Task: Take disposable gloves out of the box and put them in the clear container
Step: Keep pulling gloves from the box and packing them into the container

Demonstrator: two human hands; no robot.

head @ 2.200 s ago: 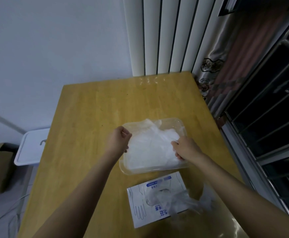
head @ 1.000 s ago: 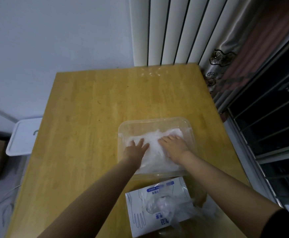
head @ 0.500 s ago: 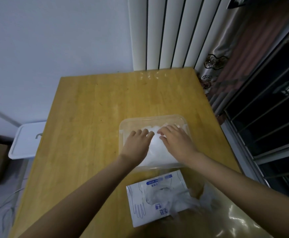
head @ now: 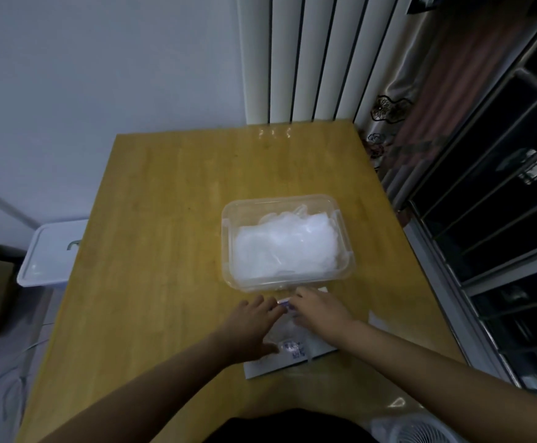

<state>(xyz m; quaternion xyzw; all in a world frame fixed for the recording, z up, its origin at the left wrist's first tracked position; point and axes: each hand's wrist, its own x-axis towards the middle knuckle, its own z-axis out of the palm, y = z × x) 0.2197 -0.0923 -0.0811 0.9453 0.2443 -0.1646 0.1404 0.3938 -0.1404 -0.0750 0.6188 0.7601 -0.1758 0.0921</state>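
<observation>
The left hand point(head: 251, 324) and right hand point(head: 318, 314) lie unclenched on the white cardboard glove box point(head: 292, 354), six o'clock of the clear plastic container point(head: 229, 219). The filmy gloves point(head: 284, 247) seem light and slippery: pinch loose edges.

Surface point(head: 165, 219): the left half and the far strip are bare wood, open to approach from the left edge and far edge. Clear container point(head: 288, 199) sits right of centre, filled with gloves point(head: 286, 247); only a narrow bare strip runs along the right edge. Box point(head: 276, 366) lies just on its near side, thin gap between. Left grip point(head: 251, 324) and right grip point(head: 318, 314) rest on the box, forearms crossing the near edge. Fan point(head: 417, 430) by the near right corner. White bin point(head: 50, 251) beside the left edge.
</observation>
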